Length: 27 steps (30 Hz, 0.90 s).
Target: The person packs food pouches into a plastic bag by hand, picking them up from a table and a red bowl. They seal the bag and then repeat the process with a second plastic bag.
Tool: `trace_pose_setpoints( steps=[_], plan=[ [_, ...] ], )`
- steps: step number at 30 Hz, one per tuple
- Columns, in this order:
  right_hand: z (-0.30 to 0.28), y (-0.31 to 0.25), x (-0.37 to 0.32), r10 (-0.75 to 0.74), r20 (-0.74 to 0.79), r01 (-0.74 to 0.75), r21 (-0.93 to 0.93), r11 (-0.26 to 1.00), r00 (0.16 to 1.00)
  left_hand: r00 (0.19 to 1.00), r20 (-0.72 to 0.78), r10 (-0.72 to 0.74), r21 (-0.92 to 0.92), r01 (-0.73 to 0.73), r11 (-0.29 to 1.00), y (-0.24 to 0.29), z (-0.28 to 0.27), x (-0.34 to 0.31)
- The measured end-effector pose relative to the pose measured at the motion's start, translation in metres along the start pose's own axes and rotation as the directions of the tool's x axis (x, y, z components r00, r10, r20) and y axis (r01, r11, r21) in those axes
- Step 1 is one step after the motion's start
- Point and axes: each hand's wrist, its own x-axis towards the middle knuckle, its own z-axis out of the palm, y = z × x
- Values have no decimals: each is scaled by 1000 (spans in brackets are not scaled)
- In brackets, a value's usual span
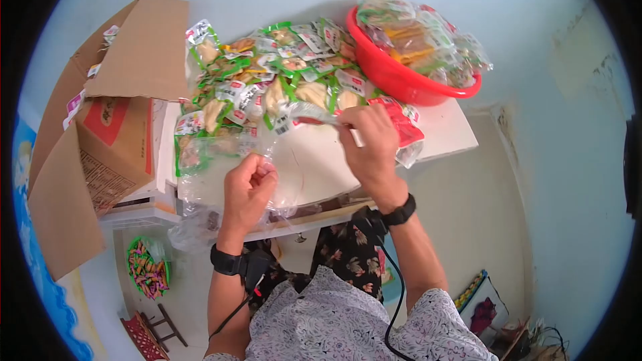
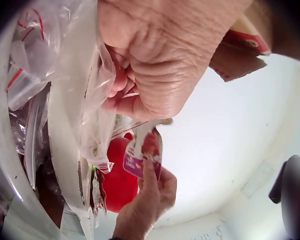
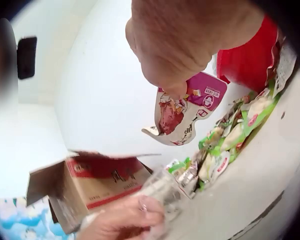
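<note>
My left hand (image 1: 247, 190) pinches a clear plastic bag (image 2: 96, 120) near the front edge of the white table. Thin and see-through, the bag hangs below the curled fingers in the left wrist view. To its right, my right hand (image 1: 371, 144) holds a small white and purple snack packet (image 3: 190, 110) between thumb and fingers. A reddish food picture shows on the packet's face in the right wrist view. From the head camera the packet is seen nearly edge-on, above the table and between the two hands.
Many green-edged food packets (image 1: 311, 93) cover the table's back half. A red basin (image 1: 418, 90) heaped with packets stands back right, with a red packet (image 1: 401, 124) before it. An open cardboard box (image 1: 124, 134) is at left. More clear bags (image 2: 35, 65) lie below the table edge.
</note>
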Motion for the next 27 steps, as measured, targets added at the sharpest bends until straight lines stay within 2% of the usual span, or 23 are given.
trace_pose_setpoints(
  steps=[1, 3, 5, 7, 10, 14, 16, 19, 22, 25, 27],
  plan=[
    [-15, 0, -4, 28, -62, -28, -4, 1000, 998, 1000, 21, -16, 8, 16, 1000, 1, -1, -1],
    [-47, 0, -21, 321, -134, -310, 98, 946, 938, 998, 48, -47, 26, 46, 999, 3, -4, 0],
    [-84, 2, -36, 638, -183, -538, 397, 744, 748, 998, 39, -50, 45, 48, 998, 7, -4, -1],
    [-121, 15, -57, 785, -193, -584, 570, 579, 589, 999, 26, -33, 45, 32, 998, 6, -1, -1],
    [-153, 49, -93, 848, -236, -579, 643, 502, 474, 1000, -2, 1, 32, -1, 1000, 3, 1, -1],
    [-163, 93, -113, 885, -198, -598, 673, 436, 422, 1000, 8, -3, 30, 3, 1000, 2, -1, 0],
    [-153, 110, -112, 892, -211, -592, 683, 428, 401, 1000, 6, -10, 29, 10, 1000, 0, -3, -1],
    [-141, 116, -101, 913, -48, -660, 676, 329, 405, 1000, 6, -10, 33, 10, 999, -1, -1, 0],
    [-134, 117, -98, 796, -159, -770, 202, 605, 584, 1000, 3, -2, 37, 2, 999, -2, -1, -2],
    [-132, 93, -87, 685, -299, -736, -101, 670, 665, 1000, 7, 2, 41, -2, 999, -3, -2, 0],
    [-129, 79, -77, 675, -255, -709, -68, 702, 693, 1000, 6, 0, 29, 0, 1000, -6, -1, -1]
  ],
)
